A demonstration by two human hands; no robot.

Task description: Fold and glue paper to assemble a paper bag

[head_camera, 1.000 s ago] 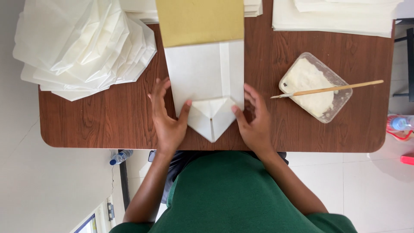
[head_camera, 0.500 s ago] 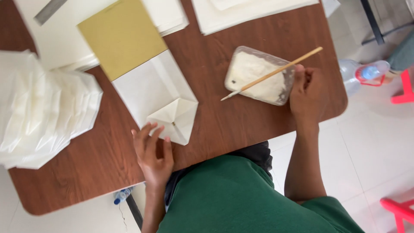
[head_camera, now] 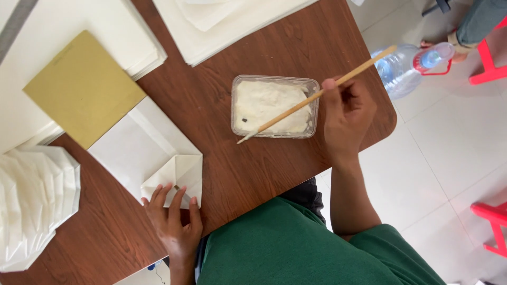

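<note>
My left hand [head_camera: 174,221] lies flat on the near end of a folded white paper bag [head_camera: 150,155], fingers spread over its triangular folded bottom flap. My right hand [head_camera: 346,113] grips a thin wooden stick [head_camera: 317,95], its lower tip resting on the near rim of a clear plastic tub [head_camera: 274,105] of white paste. A mustard-yellow card [head_camera: 84,87] covers the far end of the bag. All of it sits on a brown wooden table [head_camera: 237,174].
A pile of folded white paper bags [head_camera: 31,198] lies at the left edge. Flat white paper stacks [head_camera: 232,21] lie at the far side. On the tiled floor to the right stand a plastic water bottle [head_camera: 406,63] and red stool legs [head_camera: 488,55].
My right hand left the bag, reached the tub and picked up the stick, now lifted at an angle. My left hand stays pressing the flap. The view has swung and tilted.
</note>
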